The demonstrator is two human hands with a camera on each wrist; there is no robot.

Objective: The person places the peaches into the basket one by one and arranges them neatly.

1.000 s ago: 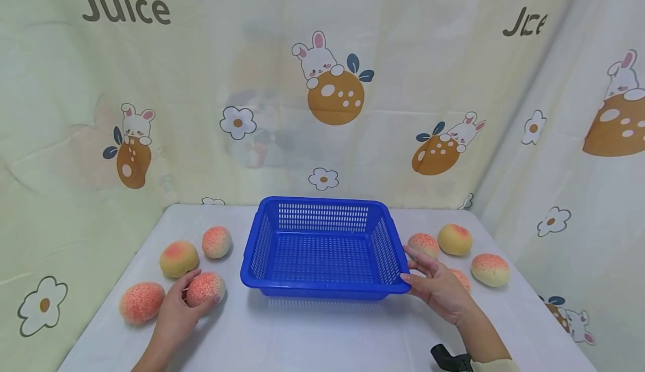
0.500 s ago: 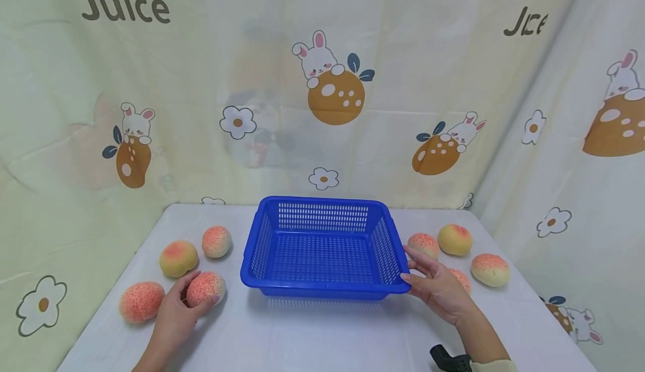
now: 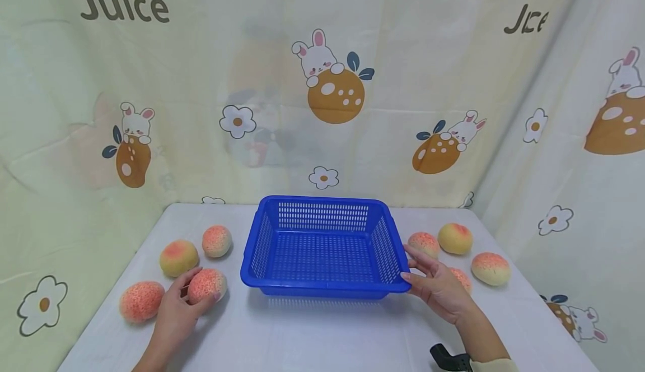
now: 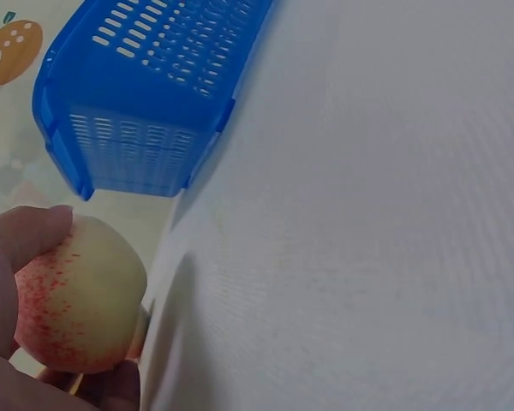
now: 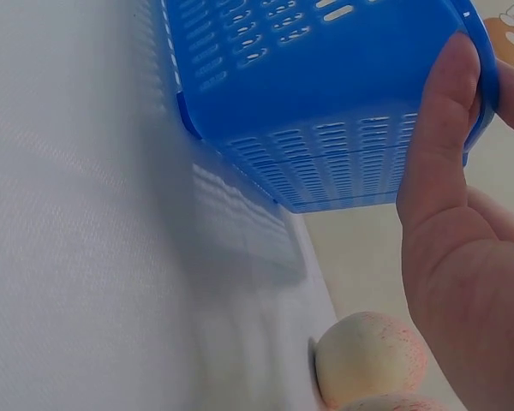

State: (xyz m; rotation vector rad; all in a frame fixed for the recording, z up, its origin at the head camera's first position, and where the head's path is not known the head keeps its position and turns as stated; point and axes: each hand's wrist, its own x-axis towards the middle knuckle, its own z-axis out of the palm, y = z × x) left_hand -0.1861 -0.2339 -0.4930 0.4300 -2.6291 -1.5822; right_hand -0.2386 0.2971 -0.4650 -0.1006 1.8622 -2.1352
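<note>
My left hand (image 3: 177,310) grips a speckled pink-and-cream peach (image 3: 207,286), fingers behind it and thumb on its near side. The left wrist view shows the pale side of this peach (image 4: 90,295) between thumb and fingertips. At the middle of the table stands a blue slotted plastic basket (image 3: 322,289) with nothing inside. My right hand (image 3: 440,288) pinches the basket's right rim near its front corner. The right wrist view has the thumb (image 5: 450,128) pressed on the outside of that rim, the other fingers partly hidden.
Left of the basket lie a yellow peach (image 3: 178,258), a pink peach (image 3: 142,302) and a small peach (image 3: 216,241). Several more peaches lie on the right, including a yellow one (image 3: 455,238) and a pale one (image 3: 491,269). A printed curtain (image 3: 272,80) hangs behind the white table (image 3: 302,338).
The peach in my left hand has shifted very slightly up and to the right. My right hand and the basket have stayed in place.
</note>
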